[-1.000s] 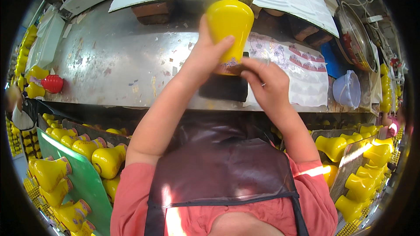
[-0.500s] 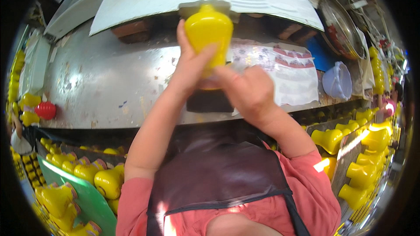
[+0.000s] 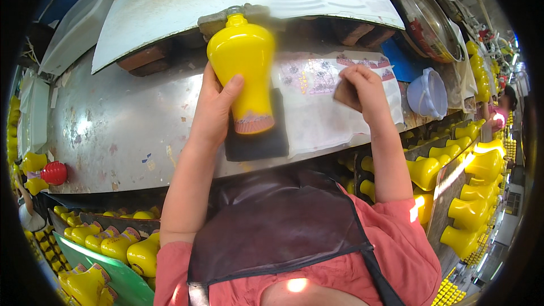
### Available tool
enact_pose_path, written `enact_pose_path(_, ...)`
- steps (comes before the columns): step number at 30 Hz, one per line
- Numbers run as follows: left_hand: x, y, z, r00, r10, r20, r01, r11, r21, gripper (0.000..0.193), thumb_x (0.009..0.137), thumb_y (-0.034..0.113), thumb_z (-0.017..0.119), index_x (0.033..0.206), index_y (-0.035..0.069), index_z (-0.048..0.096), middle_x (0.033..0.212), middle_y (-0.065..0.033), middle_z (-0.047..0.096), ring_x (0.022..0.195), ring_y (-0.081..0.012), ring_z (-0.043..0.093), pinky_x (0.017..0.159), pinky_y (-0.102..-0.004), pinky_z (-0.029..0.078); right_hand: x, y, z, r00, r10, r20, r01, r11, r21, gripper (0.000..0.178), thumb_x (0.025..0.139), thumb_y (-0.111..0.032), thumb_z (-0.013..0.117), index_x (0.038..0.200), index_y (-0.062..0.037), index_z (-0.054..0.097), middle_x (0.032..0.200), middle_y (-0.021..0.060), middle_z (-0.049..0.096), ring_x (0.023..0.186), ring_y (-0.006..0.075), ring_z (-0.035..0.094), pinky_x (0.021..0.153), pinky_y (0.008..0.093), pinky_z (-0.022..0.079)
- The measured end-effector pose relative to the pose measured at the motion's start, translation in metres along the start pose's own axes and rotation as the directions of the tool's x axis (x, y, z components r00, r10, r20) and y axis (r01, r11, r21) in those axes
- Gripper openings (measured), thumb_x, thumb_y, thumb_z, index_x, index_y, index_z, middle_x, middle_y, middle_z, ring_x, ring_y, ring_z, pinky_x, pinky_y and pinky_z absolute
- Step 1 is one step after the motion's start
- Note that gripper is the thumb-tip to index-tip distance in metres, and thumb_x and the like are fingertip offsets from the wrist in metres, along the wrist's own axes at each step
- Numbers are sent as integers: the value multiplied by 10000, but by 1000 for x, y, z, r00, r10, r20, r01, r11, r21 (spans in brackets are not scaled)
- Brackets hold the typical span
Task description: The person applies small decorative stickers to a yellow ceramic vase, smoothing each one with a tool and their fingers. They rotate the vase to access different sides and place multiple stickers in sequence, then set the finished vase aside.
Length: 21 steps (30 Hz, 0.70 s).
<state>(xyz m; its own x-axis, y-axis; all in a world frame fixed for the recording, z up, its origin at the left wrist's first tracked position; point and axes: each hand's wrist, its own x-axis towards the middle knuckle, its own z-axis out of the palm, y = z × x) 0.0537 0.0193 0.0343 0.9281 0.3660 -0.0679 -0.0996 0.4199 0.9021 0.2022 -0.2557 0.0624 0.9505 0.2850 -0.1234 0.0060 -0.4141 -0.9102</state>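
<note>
My left hand (image 3: 216, 102) is wrapped around a glossy yellow vase (image 3: 242, 51), its thumb lying on the front. The vase is tilted, its narrow neck against a grey block (image 3: 211, 25) and its foot toward me, over a dark pad (image 3: 255, 148). A pinkish patterned band (image 3: 254, 125) circles the foot. Off to the right, my right hand (image 3: 369, 89) is closed on a small brown flat piece (image 3: 347, 96), slightly blurred. Below that hand lies a sheet of printed decals (image 3: 317, 127), with purple and dark red patterns.
A lilac bucket (image 3: 427, 94) and a round metal pan (image 3: 426, 20) stand at right. A raised white board (image 3: 170, 5) spans the back. A red ribbed object (image 3: 54, 173) is at left. Yellow vases (image 3: 474, 213) fill racks on both sides; a green panel (image 3: 107, 269) is lower left.
My right hand has moved away from the vase's foot to the right, over the decal sheet, and the brown piece now shows. The vase and left hand appear farther left in view.
</note>
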Motion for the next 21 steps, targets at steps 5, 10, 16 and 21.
enact_pose_path(5, -1, 2, 0, 999, -34, -17, 33, 999, -39, 748, 970, 230, 729, 1570, 29, 330, 1476, -132, 504, 1371, -253, 499, 1176, -394, 386, -17, 34, 14, 917, -371, 144, 375, 684, -626, 249, 919, -153, 638, 1111, -84, 780, 1026, 202, 743, 860, 390, 711, 767, 427, 566)
enact_pose_path(10, -2, -1, -1, 999, -26, -39, 26, 1000, 7, 744, 964, 180, 702, 1580, 25, 317, 1477, -141, 506, 1370, -258, 504, 1172, -389, 392, -46, 43, 23, 942, -203, 266, 327, 390, -861, 433, 909, -105, 596, 1337, -92, 661, 1069, 200, 714, 839, 387, 714, 764, 472, 581)
enact_pose_path(16, -1, -3, -1, 999, 17, -28, -17, 1000, -3, 766, 960, 182, 703, 1585, -3, 302, 1488, -146, 511, 1384, -257, 501, 1171, -389, 394, -101, 36, 20, 943, -79, 324, 333, 290, -897, 500, 914, -89, 577, 1413, -76, 604, 1074, 213, 686, 774, 395, 708, 717, 476, 587)
enact_pose_path(21, -1, 0, 1, 1000, 2, -20, -2, 1000, 16, 760, 967, 193, 704, 1588, 8, 306, 1485, -143, 517, 1378, -248, 506, 1166, -380, 398, -106, 42, 20, 936, -145, 320, 350, 297, -889, 539, 918, -80, 569, 1455, -37, 563, 1154, 205, 671, 768, 373, 723, 691, 466, 592)
